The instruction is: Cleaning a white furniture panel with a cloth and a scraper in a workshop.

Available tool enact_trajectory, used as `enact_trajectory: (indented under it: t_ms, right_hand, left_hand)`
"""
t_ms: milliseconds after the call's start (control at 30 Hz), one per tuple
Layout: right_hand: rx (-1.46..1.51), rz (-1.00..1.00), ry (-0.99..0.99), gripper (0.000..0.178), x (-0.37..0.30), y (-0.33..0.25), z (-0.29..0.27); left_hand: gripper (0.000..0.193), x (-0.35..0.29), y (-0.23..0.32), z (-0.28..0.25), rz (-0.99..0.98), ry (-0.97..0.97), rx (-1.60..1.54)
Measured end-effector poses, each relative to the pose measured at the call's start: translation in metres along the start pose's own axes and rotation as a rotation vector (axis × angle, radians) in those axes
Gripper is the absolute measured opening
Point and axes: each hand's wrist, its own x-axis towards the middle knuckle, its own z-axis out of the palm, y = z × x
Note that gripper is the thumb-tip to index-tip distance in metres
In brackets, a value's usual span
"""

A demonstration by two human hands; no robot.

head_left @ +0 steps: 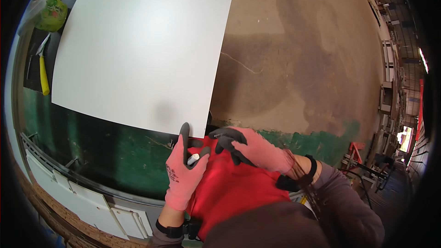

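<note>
A large smooth white panel (142, 50) spreads out in front of me. My left hand (182, 174), in a pink glove with dark fingertips, is at its near right corner. The left index finger stretches up along the panel's near edge, while thumb and other fingers close around a small white cylinder (193, 159); only its end shows. Just to the right, my right hand (255, 149), gloved the same way, is curled with its fingers bent toward the left. Whatever the right fingers hold, if anything, is hidden by the dark glove. A red apron (225, 179) lies behind both hands.
Left of the panel lie a yellow-handled tool (44, 74) and a green plastic bag (53, 14). White cabinet-like panels (82, 193) stand at the lower left. Stained concrete floor (303, 55) extends right, with a green-painted strip (312, 144) nearer me. A red stand (353, 154) is at the right.
</note>
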Motion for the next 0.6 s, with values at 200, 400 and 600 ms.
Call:
enact_trajectory:
  t_ms: [200, 400, 600]
  right_hand:
    - [-0.153, -0.047, 0.062, 0.026, 0.013, -0.004, 0.003]
    - [-0.223, -0.08, 0.097, 0.027, 0.02, 0.003, 0.004]
    - [-0.22, -0.048, 0.059, 0.025, 0.018, -0.009, 0.004]
  left_hand:
    - [0.075, 0.007, -0.015, 0.009, 0.062, 0.021, 0.085]
    - [0.065, 0.009, -0.021, 0.012, 0.189, 0.064, 0.118]
    - [0.069, 0.009, -0.023, 0.01, 0.148, 0.065, 0.156]
